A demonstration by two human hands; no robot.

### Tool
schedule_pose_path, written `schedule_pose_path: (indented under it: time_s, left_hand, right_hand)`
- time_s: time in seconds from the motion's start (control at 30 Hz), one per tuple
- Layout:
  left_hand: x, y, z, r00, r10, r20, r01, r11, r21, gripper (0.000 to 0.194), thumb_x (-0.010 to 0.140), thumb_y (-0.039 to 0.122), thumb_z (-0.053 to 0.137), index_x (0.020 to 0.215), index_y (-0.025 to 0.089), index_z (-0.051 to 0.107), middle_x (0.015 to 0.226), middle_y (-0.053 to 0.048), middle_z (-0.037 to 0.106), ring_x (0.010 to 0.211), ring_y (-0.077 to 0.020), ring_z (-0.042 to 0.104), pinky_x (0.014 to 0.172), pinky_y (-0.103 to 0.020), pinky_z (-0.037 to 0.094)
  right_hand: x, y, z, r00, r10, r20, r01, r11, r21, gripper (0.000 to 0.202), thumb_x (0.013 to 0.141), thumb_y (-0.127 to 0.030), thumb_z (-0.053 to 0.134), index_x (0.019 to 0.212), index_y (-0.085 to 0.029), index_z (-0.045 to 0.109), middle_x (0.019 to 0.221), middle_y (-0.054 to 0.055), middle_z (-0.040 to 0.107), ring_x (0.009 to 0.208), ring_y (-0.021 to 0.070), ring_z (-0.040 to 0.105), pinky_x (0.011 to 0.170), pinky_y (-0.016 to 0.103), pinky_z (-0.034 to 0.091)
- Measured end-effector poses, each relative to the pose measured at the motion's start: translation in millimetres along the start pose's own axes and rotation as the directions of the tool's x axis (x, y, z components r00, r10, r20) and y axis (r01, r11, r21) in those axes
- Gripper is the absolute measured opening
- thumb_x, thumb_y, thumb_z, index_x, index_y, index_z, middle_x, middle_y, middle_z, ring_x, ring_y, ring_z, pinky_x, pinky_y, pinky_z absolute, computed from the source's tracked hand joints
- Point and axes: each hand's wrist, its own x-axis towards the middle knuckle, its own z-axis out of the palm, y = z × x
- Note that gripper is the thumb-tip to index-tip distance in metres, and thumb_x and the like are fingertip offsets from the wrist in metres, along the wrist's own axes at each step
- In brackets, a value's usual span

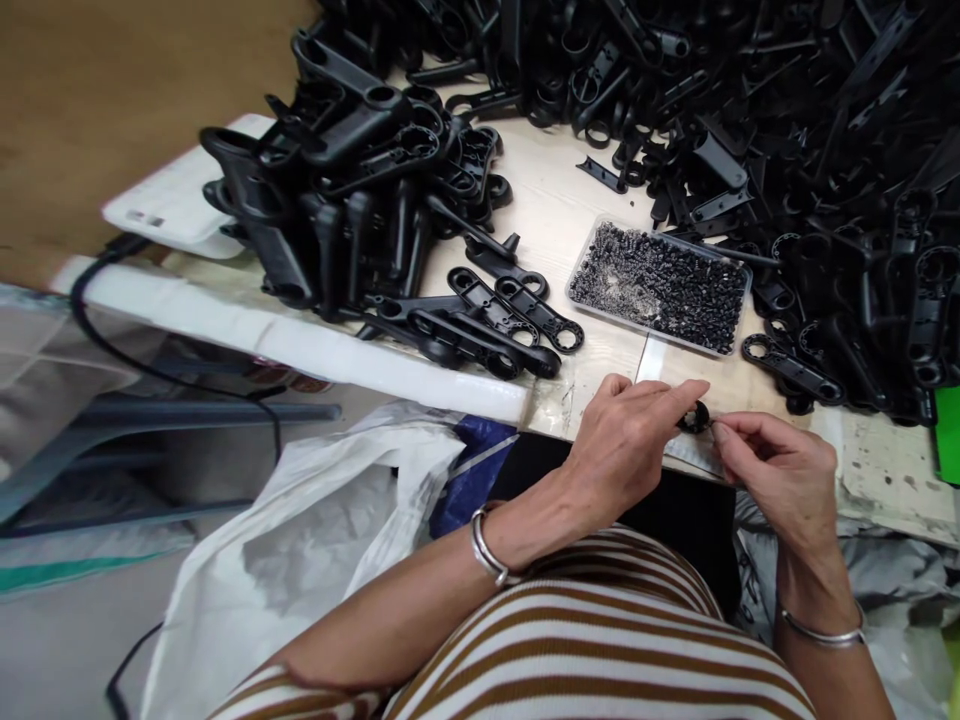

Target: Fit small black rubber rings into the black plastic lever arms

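My left hand (626, 440) is closed on a black plastic part (694, 418) at the table's front edge; a ringed end of the part shows beyond its fingers, and the rest is hidden. Right beside that end, my right hand (784, 470) pinches something too small to make out between thumb and index finger. Behind both hands lies a clear tray (574, 290) full of small black pieces. Several long black parts with round ends (487, 305) rest to the left of the tray.
Large heaps of black plastic parts (315, 190) stand at the left and across the back and right (847, 250). A white device (176, 205) with a black cable is at the table's left. Below hangs a white bag (300, 560).
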Motion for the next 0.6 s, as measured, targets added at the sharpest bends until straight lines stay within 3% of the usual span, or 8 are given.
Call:
schedule_pose_path:
  time_s: [0.4, 0.6]
  left_hand:
    - [-0.1, 1.9, 0.1, 0.999, -0.011, -0.033, 0.009, 0.999, -0.050, 0.036, 0.090, 0.008, 0.054, 0.124, 0.018, 0.052, 0.099, -0.002, 0.074, 0.094, -0.0158, 0.067, 0.079, -0.033, 0.039]
    - [-11.3, -1.9, -7.7, 0.994, 0.067, -0.086, -0.074, 0.994, -0.084, 0.050, 0.087, 0.006, 0.060, 0.133, 0.020, 0.047, 0.124, -0.008, 0.067, 0.122, -0.0200, 0.058, 0.096, -0.037, 0.040]
  right_hand:
    - [-0.4, -3.0, 3.6, 0.992, -0.122, -0.018, 0.117, 0.977, -0.177, 0.015, 0.079, -0.027, 0.063, 0.072, -0.018, 0.072, 0.046, -0.004, 0.060, 0.037, 0.0075, 0.049, 0.039, 0.018, 0.042]
    - [0.4, -4.7, 3.9, 0.979, -0.206, 0.001, 0.200, 0.951, -0.237, 0.014, 0.081, -0.024, 0.063, 0.072, -0.018, 0.072, 0.050, -0.003, 0.063, 0.039, 0.0078, 0.052, 0.043, 0.018, 0.044]
